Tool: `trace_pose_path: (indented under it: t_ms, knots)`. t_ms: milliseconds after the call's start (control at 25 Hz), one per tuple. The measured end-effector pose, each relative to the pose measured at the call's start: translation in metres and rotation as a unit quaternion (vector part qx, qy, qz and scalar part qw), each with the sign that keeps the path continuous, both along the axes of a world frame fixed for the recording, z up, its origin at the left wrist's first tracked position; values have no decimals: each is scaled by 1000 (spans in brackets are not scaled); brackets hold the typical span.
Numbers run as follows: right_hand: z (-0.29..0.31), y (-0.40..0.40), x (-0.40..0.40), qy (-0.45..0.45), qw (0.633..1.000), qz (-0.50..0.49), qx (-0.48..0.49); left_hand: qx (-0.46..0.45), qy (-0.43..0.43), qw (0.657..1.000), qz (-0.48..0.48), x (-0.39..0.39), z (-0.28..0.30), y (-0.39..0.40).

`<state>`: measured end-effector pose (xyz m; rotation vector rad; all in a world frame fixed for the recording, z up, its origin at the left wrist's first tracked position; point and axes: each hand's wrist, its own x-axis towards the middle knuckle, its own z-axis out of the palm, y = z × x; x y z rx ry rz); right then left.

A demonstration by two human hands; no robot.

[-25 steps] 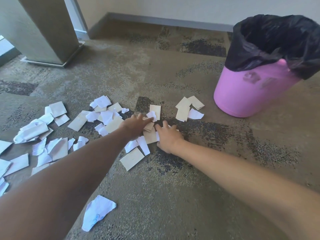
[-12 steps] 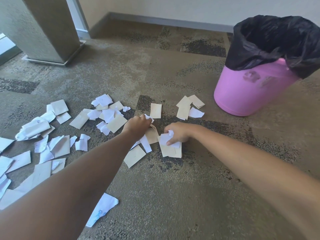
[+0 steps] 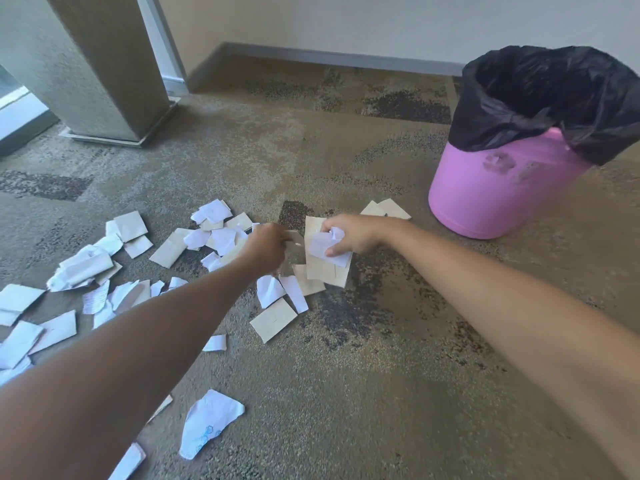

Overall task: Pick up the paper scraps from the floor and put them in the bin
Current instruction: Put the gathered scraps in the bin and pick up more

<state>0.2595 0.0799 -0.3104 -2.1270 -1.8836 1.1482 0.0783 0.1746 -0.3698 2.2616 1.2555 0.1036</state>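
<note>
The pink bin with its black liner stood on the carpet near the wall, and everything else lay to its left and nearer the person. Just left of the bin's base, the right hand was curled round a bunch of scraps, thumb pressed on a crumpled white piece on top, with several tan pieces hanging below the fingers. Two tan pieces lay on the carpet between that hand and the bin, close to the bin's foot. Further left of the bin, right beside the held bunch, the left hand was turned knuckles-up with its fingers bent; a tan edge showed at its fingertips, but the hand was blurred and I could not tell whether it gripped that piece or only touched it. Below the two hands, further from the bin, a few white and tan pieces lay overlapping on the carpet. The main scatter of paper spread well to the left of the bin, white and tan mixed, some pieces crumpled. One white torn piece with blue print lay alone, nearest the person and far from the bin. A grey pillar on a flat base stood far left of the bin, by the wall.
</note>
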Motion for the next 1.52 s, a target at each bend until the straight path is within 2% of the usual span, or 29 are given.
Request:
trace_pose_path:
  t_ms: [120,240,320,400,480,560,640,720,840,1000,1160,1280,1440,1520]
  knots:
    - [29,13,15,32,995,-59,71,-153,-163,969,103,11,27,1]
    - [55,15,39,103,965,-160,182,-153,-271,934,175,32,60,-4]
    - [72,12,58,96,929,-229,273,-115,-289,929,199,50,80,-8]
    - [90,6,81,60,871,-302,382,-107,-312,925,190,74,101,-10]
    - [111,-2,105,21,782,-370,501,-121,-353,914,162,103,125,-11]
    - [127,-15,131,-17,699,-419,579,-125,-389,902,141,141,154,-12]
    - [134,-27,157,-45,666,-448,594,-179,-450,865,132,184,185,-17]
    - [134,-38,180,-60,668,-474,570,-242,-485,830,134,225,209,-25]
    - [133,-53,212,-91,689,-526,490,-297,-468,828,83,281,232,-49]
    - [138,-63,239,-94,731,-580,346,-329,-398,856,-1,324,249,-78]
    - [144,-67,242,-85,756,-604,237,-352,-309,882,-55,325,247,-87]
    - [142,-63,234,-93,757,-606,224,-358,-311,879,-50,311,243,-72]
    - [139,-56,225,-154,763,-593,207,-314,-371,874,-1,286,232,-47]
    - [140,-55,218,-171,767,-577,225,-290,-363,885,10,262,224,-39]
